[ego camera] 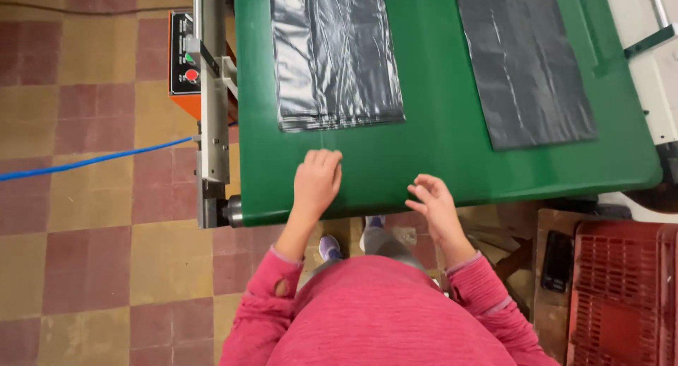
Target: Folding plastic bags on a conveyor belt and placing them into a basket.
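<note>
Black bag stack [335, 55] top cut off | left hand [318, 182] loosely curled, empty | right hand [432, 202] open, empty

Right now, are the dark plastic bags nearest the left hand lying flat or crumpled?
Flat. The stack of dark bags lies spread on the green table, edges straight, just beyond the left hand.

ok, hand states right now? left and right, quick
Left hand: knuckles curled, resting on the green belt below the near stack of black bags, holding nothing.
Right hand: open, fingers loosely bent, empty, at the belt's edge.
</note>
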